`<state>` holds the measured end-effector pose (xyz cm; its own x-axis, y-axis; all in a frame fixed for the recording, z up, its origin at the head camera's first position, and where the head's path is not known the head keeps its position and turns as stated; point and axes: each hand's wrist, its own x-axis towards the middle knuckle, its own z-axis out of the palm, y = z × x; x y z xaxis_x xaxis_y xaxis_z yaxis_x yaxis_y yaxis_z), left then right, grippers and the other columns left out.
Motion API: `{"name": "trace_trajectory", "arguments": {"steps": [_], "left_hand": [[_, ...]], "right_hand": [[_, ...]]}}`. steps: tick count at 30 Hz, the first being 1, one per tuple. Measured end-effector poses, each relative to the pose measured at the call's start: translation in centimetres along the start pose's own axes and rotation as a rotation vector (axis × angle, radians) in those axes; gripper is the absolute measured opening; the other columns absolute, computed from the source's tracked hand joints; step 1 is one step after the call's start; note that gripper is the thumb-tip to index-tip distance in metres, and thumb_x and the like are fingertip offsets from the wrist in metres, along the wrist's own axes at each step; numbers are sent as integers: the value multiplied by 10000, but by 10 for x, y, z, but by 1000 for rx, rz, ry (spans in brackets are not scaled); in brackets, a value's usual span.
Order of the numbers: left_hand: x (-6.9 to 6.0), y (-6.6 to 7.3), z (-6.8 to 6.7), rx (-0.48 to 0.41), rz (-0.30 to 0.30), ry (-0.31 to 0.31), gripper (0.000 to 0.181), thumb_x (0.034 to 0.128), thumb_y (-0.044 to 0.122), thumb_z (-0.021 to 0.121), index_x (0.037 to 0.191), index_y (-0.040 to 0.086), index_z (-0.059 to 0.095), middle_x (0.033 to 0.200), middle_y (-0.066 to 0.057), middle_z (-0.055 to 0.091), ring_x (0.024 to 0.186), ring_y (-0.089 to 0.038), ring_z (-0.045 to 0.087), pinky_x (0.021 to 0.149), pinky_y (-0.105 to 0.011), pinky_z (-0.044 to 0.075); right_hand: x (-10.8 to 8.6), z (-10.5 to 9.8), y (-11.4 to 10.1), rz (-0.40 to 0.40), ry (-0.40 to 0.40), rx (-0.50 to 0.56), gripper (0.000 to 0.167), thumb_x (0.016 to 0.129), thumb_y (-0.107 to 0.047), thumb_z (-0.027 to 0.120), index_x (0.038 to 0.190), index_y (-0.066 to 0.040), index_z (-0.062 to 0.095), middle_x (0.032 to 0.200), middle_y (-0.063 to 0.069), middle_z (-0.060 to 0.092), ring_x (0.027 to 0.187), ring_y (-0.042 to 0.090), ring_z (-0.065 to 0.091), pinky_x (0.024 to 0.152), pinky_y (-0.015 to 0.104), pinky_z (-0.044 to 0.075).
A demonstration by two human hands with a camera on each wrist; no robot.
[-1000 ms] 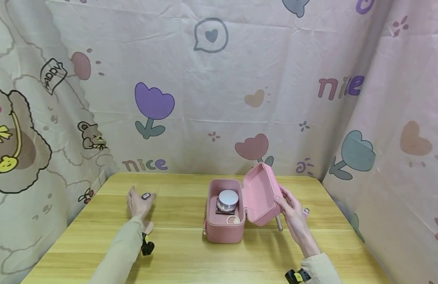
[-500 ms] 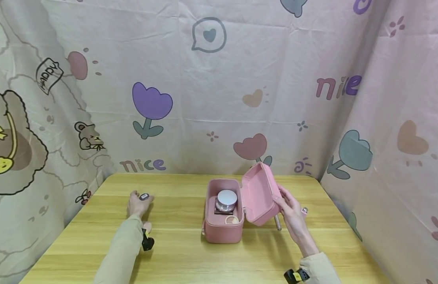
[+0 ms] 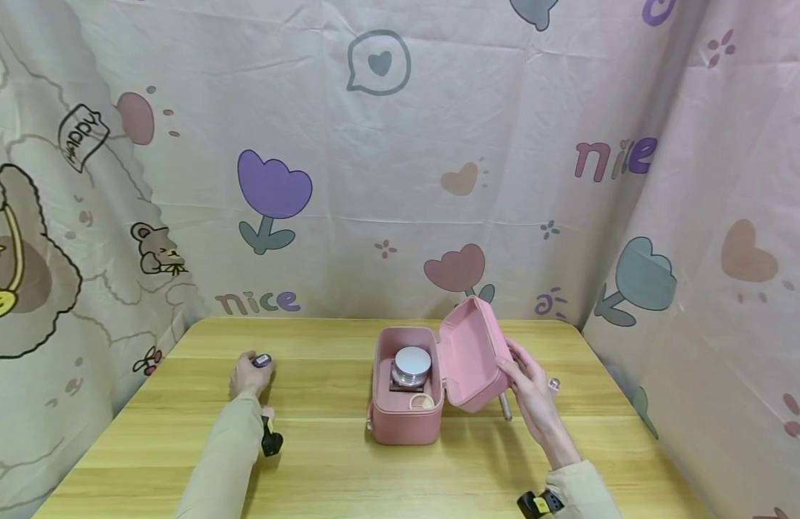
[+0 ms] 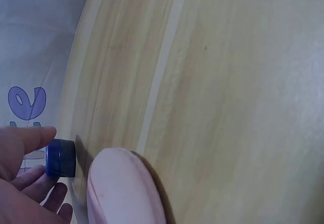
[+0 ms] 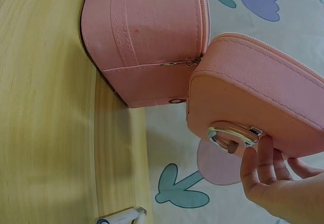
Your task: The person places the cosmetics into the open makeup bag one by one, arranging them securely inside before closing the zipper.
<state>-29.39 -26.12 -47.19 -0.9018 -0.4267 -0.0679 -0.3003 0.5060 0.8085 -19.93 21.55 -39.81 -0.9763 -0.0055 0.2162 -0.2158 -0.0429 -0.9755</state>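
At the table's left side, my left hand point(image 3: 249, 376) has its fingers curled around a small dark blue jar point(image 3: 261, 360). The left wrist view shows the jar point(image 4: 61, 158) between the thumb and fingers of that hand point(image 4: 25, 183), on the table. A pink case point(image 3: 409, 427) stands open right of centre, holding a white-lidded jar point(image 3: 412, 362), a dark flat item under it and a small round item point(image 3: 422, 401). My right hand point(image 3: 536, 396) grips the outer edge of the tilted lid point(image 3: 471, 353); in the right wrist view, its fingers point(image 5: 266, 158) lie beside the lid's handle point(image 5: 230, 133).
A pink rounded object point(image 4: 124, 188) lies beside my left wrist. Behind the lid, a slim silvery stick point(image 3: 506, 406) shows on the table point(image 3: 322, 468). A small pink item with a shiny top point(image 3: 554, 386) is right of my right hand. Patterned cloth point(image 3: 348, 252) hangs behind the table.
The fingers of my left hand have drawn in around the dark blue jar from a wider spread. My right hand still holds the lid at the same tilt. The head view has shifted slightly.
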Motion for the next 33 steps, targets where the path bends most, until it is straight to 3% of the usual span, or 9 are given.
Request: {"name": "trace_trajectory", "arguments": {"steps": [8,14,22,29,33], "left_hand": [[2,-8,-2,16,47,6,555,964,188,535,1460,-32,416,1460,-351,436,1307,-545,444,1098,-621,383],[2,-7,-2,27,84,19,528,962,162,557,1436,-45,451,1450,-358,447,1321,-539,438,1119,-611,377],[-2,5,2,-23,178,66,510,954,149,609,1392,-85,492,1384,-376,508,1278,-518,495,1106,-577,399],[-12,22,3,-60,253,65,495,945,118,648,1351,-135,521,1325,-395,548,1226,-507,541,1079,-569,426],[-17,30,4,-73,285,72,467,935,111,671,1312,-138,554,1272,-389,584,1175,-493,569,1053,-559,434]], "right_hand": [[-1,1,-1,6,0,-4,564,1032,-135,508,1537,22,310,1382,23,469,1157,-3,583,981,140,495],[-1,1,-1,9,-3,-11,567,1033,-143,511,1539,14,310,1382,20,468,1159,-2,580,979,140,495],[-1,1,-1,15,-4,-16,565,1036,-141,499,1543,13,302,1433,72,432,1152,-12,575,967,135,493],[-1,1,-1,17,-14,-12,578,1040,-147,491,1555,10,278,1517,175,372,1163,-26,566,981,118,480],[0,1,-1,20,-9,-13,580,1037,-147,497,1552,12,282,1469,108,408,1159,-23,569,979,124,484]]}}
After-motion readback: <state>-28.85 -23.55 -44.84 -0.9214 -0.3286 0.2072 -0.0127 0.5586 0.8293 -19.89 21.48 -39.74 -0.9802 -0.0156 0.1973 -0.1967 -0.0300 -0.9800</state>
